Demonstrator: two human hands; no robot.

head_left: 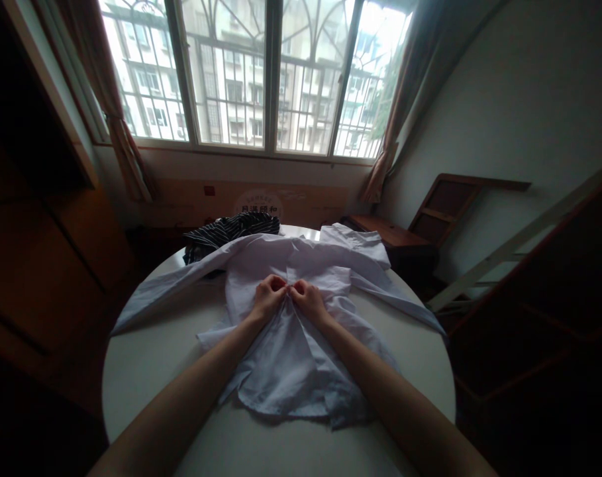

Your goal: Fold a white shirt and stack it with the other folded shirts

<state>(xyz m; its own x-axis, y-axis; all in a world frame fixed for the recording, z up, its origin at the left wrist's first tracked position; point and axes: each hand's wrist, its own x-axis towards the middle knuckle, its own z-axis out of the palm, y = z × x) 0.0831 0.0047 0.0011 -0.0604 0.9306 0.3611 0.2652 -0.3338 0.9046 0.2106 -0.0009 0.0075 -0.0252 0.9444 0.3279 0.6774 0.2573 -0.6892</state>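
Where both hands (269, 295) pinch it, the pale shirt (285, 384) bunches into creases.

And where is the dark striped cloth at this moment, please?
In the head view, the dark striped cloth lies on the far left part of the round white table, just behind the pale shirt.

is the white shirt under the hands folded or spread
Spread: the shirt lies across the table, sleeves out to both sides, gathered where the left hand and right hand pinch it.
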